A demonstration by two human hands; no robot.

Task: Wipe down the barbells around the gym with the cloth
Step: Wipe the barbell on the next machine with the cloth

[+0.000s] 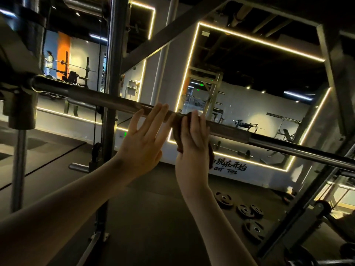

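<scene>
Only the two arms of the person are in view, and both are bare. The left forearm is long and slim, with smooth skin, and it gets narrower toward the wrist. The right forearm has the same slim shape and is bare along all its visible length. The left hand is bare too. Its fingers are long and thin, and its back shows. The right hand is also bare and shows its back. The light is dim, so nails and fine skin details cannot be told.
</scene>
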